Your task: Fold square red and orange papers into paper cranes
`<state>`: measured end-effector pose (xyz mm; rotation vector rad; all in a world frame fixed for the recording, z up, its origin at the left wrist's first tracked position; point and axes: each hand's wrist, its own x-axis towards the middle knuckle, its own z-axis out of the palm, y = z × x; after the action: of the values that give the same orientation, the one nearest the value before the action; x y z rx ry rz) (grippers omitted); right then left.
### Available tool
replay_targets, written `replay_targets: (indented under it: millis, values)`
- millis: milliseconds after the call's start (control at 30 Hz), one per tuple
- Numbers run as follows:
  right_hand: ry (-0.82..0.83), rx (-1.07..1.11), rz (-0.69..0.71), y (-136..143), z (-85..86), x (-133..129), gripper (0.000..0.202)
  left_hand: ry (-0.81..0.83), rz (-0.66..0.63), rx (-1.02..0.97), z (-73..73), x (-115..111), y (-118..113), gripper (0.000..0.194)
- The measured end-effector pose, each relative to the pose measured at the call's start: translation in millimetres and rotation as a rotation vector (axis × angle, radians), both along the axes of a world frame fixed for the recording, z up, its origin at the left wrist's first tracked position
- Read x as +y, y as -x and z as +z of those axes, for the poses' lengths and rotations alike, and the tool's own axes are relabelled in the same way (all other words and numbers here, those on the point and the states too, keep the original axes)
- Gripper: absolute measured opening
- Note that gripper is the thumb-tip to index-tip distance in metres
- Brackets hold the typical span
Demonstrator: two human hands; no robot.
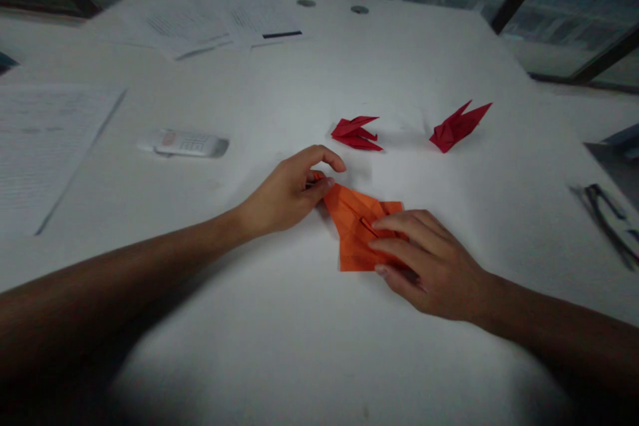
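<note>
A partly folded sheet of orange origami paper [354,239] lies on the white table in front of me. My left hand [305,186] pinches its upper left corner between thumb and curled fingers, with the index finger raised and bent above. Across the sheet's right half rests my right hand [429,259], fingers stretched out and slightly apart, the thumb at the near edge; it hides part of the paper. Just beyond my left hand lies a folded red paper figure [354,133] with pointed tips. A second red paper figure [456,128] stands farther right.
A white, printed object [187,144] lies left of my left hand. Printed sheets [54,146] cover the left side, and more papers [200,16] lie at the back left. Dark-rimmed glasses or a similar item [612,216] sit at the right edge. Windows border the table's far side.
</note>
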<state>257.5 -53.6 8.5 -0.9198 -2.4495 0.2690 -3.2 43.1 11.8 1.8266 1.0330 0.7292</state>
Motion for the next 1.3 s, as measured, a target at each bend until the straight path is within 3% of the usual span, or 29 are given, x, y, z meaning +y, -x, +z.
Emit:
replay_targets:
  millis: [167, 367, 600, 833, 933, 1067, 1167, 1300]
  values:
    - [0.124, 0.138, -0.3, -5.8, -1.9, 11.7, 0.028, -0.006, -0.008, -0.007, -1.1, -1.5, 1.9, 0.026]
    - [0.175, 0.081, -0.343, -8.8, -7.1, 15.1, 0.014, -0.199, 0.061, -0.119, -1.2, -3.0, 0.7, 0.015]
    - [0.208, 0.145, -0.402, -11.1, -5.6, 13.5, 0.03, -0.3, 0.232, -0.207, -6.2, -2.2, -3.9, 0.014]
    - [0.362, 0.336, -0.366, -17.1, -8.0, 22.4, 0.041, -0.574, 0.27, -0.202, -3.3, -12.6, -7.0, 0.01]
    - [0.444, 0.448, -0.329, -16.1, -5.5, 25.2, 0.035, -0.669, 0.285, -0.228, -1.1, -16.4, -9.5, 0.008]
    - [0.708, 0.576, -0.215, -12.5, 4.7, 25.9, 0.03, -0.795, 0.316, -0.242, -2.1, -16.4, -12.3, 0.012]
    - [0.87, 0.702, -0.165, -10.9, 9.7, 27.3, 0.03, -0.843, 0.335, -0.251, -4.7, -13.1, -12.8, 0.013]
    - [0.896, 0.841, -0.167, -10.4, 3.7, 32.4, 0.024, -0.858, 0.331, -0.261, -4.4, -9.2, -13.0, 0.013]
